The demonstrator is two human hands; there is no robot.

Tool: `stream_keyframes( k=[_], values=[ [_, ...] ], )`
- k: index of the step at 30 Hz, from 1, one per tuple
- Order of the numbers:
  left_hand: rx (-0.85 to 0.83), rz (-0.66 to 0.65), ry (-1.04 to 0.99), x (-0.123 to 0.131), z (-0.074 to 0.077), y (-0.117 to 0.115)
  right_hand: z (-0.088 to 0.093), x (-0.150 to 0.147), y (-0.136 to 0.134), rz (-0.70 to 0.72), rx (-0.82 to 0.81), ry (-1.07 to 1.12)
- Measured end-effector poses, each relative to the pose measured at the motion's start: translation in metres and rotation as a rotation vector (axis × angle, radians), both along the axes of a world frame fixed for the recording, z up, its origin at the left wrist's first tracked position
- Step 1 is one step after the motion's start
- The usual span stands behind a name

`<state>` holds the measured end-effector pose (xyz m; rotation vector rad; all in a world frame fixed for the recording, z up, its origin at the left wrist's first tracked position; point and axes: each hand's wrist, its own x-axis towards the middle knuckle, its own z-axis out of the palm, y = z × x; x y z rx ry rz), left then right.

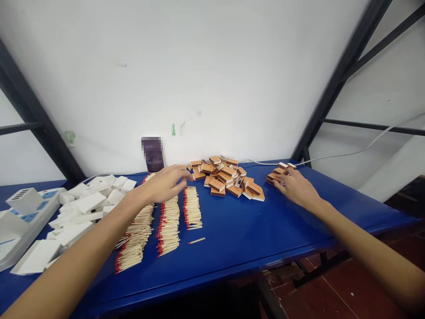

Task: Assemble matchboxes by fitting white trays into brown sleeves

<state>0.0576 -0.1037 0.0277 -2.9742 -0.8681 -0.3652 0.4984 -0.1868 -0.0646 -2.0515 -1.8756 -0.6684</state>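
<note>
My left hand (170,180) is above the back ends of the match rows, its fingers stretched out and the thumb apart, holding nothing. Just right of its fingertips lies a loose heap of orange-brown matchboxes (226,172) with white sides. My right hand (296,186) is at a small group of matchboxes (272,178) on the right, fingers bent around one of them and partly hiding it. Red-headed matches lie in rows: a wide one (131,254), a middle one (168,228) and a short one (193,208). A single match (197,241) lies apart in front.
White paper boxes (89,202) are heaped on the left, beside a power strip (49,204) with plugged-in adapters. A phone (154,159) leans on the wall. The blue table (232,239) has dark metal posts (328,95) and a white cable (352,152) behind.
</note>
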Motion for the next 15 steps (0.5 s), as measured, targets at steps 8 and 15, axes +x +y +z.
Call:
stream_keyframes(
  k=[8, 15],
  values=[
    [0.034, -0.027, -0.231, -0.035, -0.001, -0.026, -0.023, 0.006, -0.002, 0.111, 0.048, 0.161],
    [-0.008, 0.008, -0.365, -0.049, -0.015, -0.062, -0.004, -0.04, -0.021, 0.144, 0.281, 0.566]
  ],
)
